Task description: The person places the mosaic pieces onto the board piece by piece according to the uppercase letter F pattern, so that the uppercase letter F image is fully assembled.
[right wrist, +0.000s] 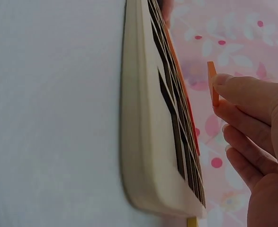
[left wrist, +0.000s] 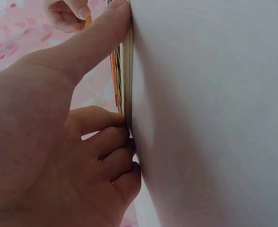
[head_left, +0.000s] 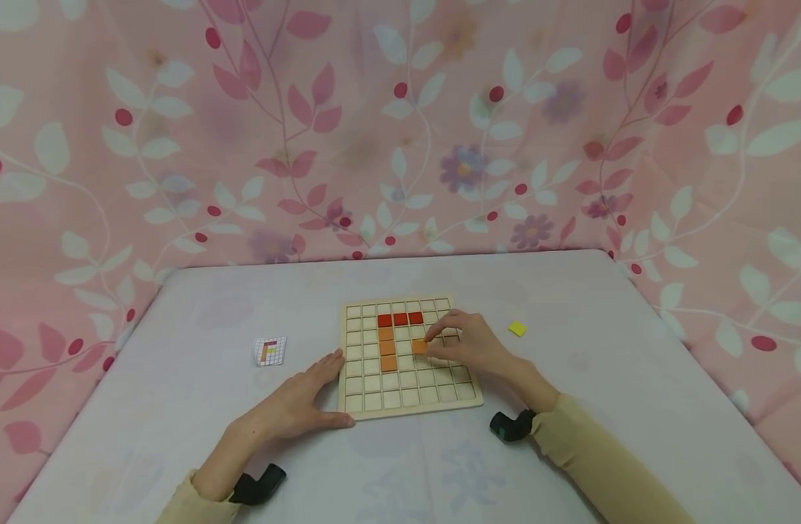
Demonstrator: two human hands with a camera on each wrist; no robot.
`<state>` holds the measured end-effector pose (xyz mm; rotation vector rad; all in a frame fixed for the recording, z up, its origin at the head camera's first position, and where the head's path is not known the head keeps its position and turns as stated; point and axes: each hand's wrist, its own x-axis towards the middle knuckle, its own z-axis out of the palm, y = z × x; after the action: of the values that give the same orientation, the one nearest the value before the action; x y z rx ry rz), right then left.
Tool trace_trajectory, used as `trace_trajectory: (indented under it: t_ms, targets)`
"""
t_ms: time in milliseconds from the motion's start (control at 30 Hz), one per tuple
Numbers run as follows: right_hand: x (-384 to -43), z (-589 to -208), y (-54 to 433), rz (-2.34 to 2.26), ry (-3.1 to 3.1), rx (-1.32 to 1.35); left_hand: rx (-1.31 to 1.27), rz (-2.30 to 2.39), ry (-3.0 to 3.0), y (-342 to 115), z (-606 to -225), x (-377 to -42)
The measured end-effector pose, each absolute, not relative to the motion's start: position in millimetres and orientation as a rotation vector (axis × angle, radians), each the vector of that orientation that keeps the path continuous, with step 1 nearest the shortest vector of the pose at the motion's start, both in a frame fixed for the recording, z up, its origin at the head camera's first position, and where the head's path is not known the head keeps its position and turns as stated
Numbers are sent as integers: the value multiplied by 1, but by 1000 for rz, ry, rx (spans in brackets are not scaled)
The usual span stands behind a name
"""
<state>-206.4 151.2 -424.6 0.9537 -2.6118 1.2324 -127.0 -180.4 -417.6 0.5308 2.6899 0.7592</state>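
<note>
A wooden grid board [head_left: 373,402] lies on the table with three red tiles [head_left: 400,319] in a row and three orange tiles [head_left: 388,348] in a column below the leftmost red one. My right hand [head_left: 468,342] pinches another orange tile [right wrist: 213,84] between thumb and fingertip; in the right wrist view it is held up off the board's surface. At the board's left side rests my left hand [head_left: 292,400], its fingertips against the edge and its thumb [left wrist: 101,40] at the near left corner.
Left of the board lies a small paper card [head_left: 270,351] printed with a grid and a coloured pattern. A yellow tile [head_left: 517,329] sits on the pale tablecloth [head_left: 426,473] to the board's right. Behind the table hangs a pink floral cloth [head_left: 374,145].
</note>
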Motion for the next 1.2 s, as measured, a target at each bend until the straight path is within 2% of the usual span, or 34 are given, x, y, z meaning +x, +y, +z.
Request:
trace_trajectory:
  t_ms: [500,1200]
  targets:
    - [-201,-429,109,1230,-2594,1122,543,747,2696,-181,-418,-128]
    - [-189,-434,108,1194,-2736,1180,556,766,2690,-180,-416,-128]
